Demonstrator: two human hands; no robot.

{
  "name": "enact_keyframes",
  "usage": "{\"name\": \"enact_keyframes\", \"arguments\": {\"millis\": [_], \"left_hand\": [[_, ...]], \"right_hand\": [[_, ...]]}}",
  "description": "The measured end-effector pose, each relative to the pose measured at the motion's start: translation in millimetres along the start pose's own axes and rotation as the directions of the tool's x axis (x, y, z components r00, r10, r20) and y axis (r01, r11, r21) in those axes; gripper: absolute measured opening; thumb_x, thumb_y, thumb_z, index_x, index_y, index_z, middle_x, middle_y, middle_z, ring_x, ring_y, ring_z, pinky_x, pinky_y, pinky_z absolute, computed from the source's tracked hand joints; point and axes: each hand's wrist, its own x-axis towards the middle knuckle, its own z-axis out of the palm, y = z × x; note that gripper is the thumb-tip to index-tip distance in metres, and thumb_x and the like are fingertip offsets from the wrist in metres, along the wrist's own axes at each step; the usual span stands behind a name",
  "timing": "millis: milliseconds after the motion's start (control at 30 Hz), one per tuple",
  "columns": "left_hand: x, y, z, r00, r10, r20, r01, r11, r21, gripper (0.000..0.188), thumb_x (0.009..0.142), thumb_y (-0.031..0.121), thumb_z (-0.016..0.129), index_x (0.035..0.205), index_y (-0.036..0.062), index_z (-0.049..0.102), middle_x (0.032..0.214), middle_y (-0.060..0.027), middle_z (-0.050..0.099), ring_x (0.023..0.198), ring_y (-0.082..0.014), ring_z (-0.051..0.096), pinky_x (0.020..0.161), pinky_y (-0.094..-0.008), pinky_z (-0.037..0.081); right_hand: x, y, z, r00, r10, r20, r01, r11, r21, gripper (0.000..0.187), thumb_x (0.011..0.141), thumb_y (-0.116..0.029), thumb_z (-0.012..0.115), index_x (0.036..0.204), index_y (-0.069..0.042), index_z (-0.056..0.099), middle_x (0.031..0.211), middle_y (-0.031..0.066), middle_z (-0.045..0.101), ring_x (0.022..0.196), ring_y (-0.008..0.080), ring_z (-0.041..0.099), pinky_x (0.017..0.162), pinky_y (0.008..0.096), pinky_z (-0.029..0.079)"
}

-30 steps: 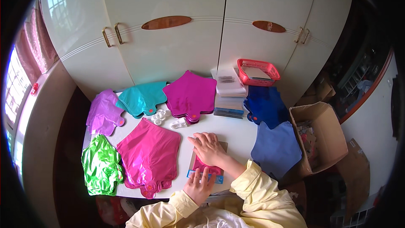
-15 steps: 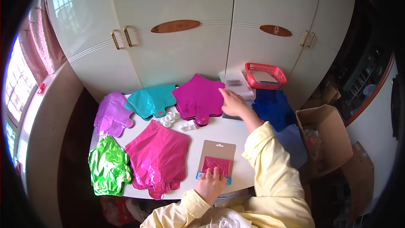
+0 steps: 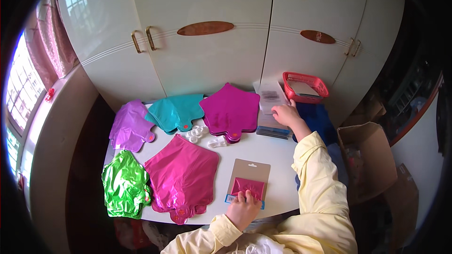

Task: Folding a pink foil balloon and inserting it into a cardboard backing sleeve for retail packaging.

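Observation:
My left hand point(image 3: 244, 210) presses its fingertips on a folded pink foil balloon point(image 3: 248, 188), holding it down on a brown backing card point(image 3: 252, 171) with a hang hole and a blue lower edge. At the back right, my right hand point(image 3: 286, 114) reaches over a stack of clear plastic bags point(image 3: 270, 95), thumb and fingers apart at its near right edge. Whether it touches a bag is not clear. Just below that hand lies a stack of dark-edged cards point(image 3: 272, 132). The magenta star-shaped foil balloons point(image 3: 230, 108) lie piled to its left.
Flat foil balloons in pink point(image 3: 181, 174), green point(image 3: 124, 183), lilac point(image 3: 130, 126), teal point(image 3: 173, 113) and blue point(image 3: 313, 118) surround the white table point(image 3: 221, 157). White ribbon rolls point(image 3: 195, 133) sit mid-table. A red basket point(image 3: 305, 87) stands behind; a cardboard box point(image 3: 376, 160) is at the right.
My right hand has moved from the right edge of the magenta balloons over to the plastic bags. My left hand stays on the folded pink balloon. The view has shifted slightly.

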Motion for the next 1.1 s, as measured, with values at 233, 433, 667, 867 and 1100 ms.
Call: {"name": "enact_keyframes", "arguments": {"millis": [233, 433, 667, 867, 1100], "left_hand": [[2.7, 1.7, -1.0, 1.0, 0.007, -0.006, -0.006, 0.996, 0.085, 0.01, 0.077, 0.017, 0.06, 0.08, 0.0088, 0.055, 0.1, -0.0213, 0.062, 0.087, -0.032, 0.068, 0.058, -0.0339, 0.057], [-1.5, -4.2, -2.4, 0.999, 0.006, -0.045, -0.003, 0.997, 0.08, 0.009, 0.078, 0.017, 0.058, 0.084, 0.0117, 0.054, 0.101, -0.0185, 0.064, 0.085, -0.0272, 0.069, 0.056, -0.0333, 0.057], [2.6, -16.0, -14.0, 0.991, -0.055, -0.118, 0.053, 0.998, -0.018, 0.009, 0.078, 0.014, 0.06, 0.086, 0.0119, 0.055, 0.098, -0.01, 0.067, 0.077, -0.0184, 0.069, 0.054, -0.0306, 0.055], [-1.3, -25.9, -31.4, 0.986, -0.149, -0.068, 0.139, 0.981, -0.133, 0.008, 0.079, 0.011, 0.061, 0.085, 0.0112, 0.055, 0.095, -0.0056, 0.067, 0.068, -0.0181, 0.068, 0.053, -0.0311, 0.054], [-7.1, -21.8, -25.4, 0.997, 0.066, -0.038, -0.065, 0.998, 0.021, 0.009, 0.078, 0.014, 0.061, 0.085, 0.0119, 0.056, 0.099, -0.0099, 0.068, 0.086, -0.0195, 0.07, 0.062, -0.0312, 0.057]], "right_hand": [[-22.7, -6.8, -5.3, 0.904, -0.094, -0.418, 0.076, 0.995, -0.059, 0.009, 0.079, -0.017, 0.061, 0.08, -0.009, 0.065, 0.078, 0.0113, 0.068, 0.078, 0.028, 0.064, 0.084, 0.0394, 0.043], [-124.7, -79.4, -13.8, 0.851, -0.277, -0.446, 0.263, 0.96, -0.096, 0.008, 0.07, -0.015, 0.063, 0.075, -0.009, 0.062, 0.077, 0.0067, 0.062, 0.08, 0.025, 0.063, 0.078, 0.0404, 0.045], [-201.8, -87.5, 33.1, 0.963, -0.125, -0.24, 0.15, 0.985, 0.09, 0.022, 0.078, -0.021, 0.064, 0.091, -0.004, 0.06, 0.095, 0.011, 0.062, 0.089, 0.0279, 0.062, 0.074, 0.0433, 0.051], [-205.5, -80.5, 52.4, 0.955, -0.026, -0.295, 0.061, 0.992, 0.109, 0.021, 0.082, -0.017, 0.062, 0.095, -0.002, 0.057, 0.106, 0.0154, 0.062, 0.085, 0.0293, 0.066, 0.067, 0.0381, 0.056], [-207.2, -76.4, 49.9, 0.914, -0.088, -0.397, 0.109, 0.994, 0.03, 0.008, 0.079, -0.007, 0.058, 0.087, -0.004, 0.058, 0.097, 0.0134, 0.067, 0.082, 0.0236, 0.069, 0.066, 0.0316, 0.057]]}}
